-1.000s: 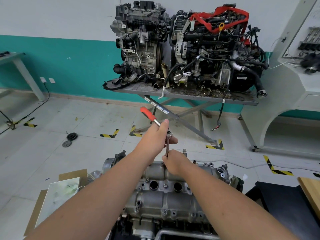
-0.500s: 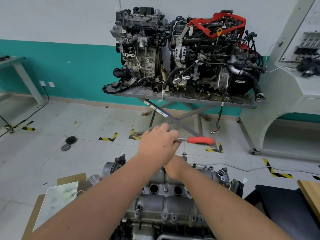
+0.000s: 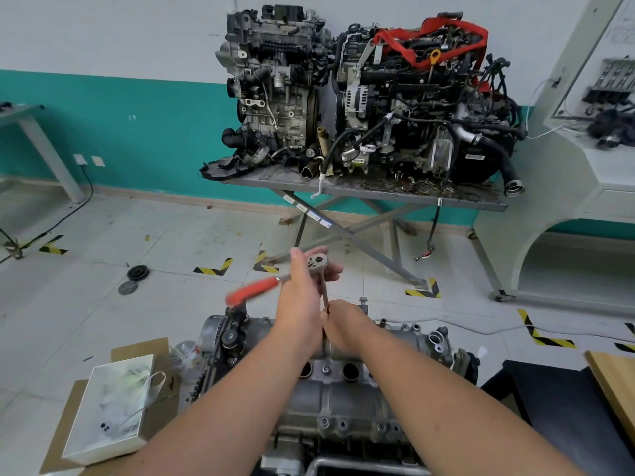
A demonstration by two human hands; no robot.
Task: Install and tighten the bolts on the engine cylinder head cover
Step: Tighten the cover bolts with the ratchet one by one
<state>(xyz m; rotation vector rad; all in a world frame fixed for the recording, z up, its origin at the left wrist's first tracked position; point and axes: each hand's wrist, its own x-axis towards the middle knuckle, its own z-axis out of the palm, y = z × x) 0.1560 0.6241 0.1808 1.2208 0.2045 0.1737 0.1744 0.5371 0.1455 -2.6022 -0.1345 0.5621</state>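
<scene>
A grey cylinder head cover [image 3: 330, 393] lies lengthwise below me, with spark plug holes and several bolts in its flanges. My left hand [image 3: 302, 304] grips a ratchet wrench [image 3: 318, 261] near its head; the red handle [image 3: 251, 293] points left and is blurred. A long extension bar runs down from the ratchet head to the cover's far edge. My right hand [image 3: 347, 324] pinches that bar low down. One bolt [image 3: 363, 300] stands raised just right of my right hand.
A white box [image 3: 110, 407] sits on cardboard at the lower left. Two engines [image 3: 360, 97] stand on a grey scissor table by the wall. A black mat [image 3: 556, 407] and wooden board [image 3: 615, 383] lie at the right. Two round parts [image 3: 134, 278] lie on the floor.
The ratchet handle swung from upper left across to the right, then back to the left. My right hand stayed on the extension bar.
</scene>
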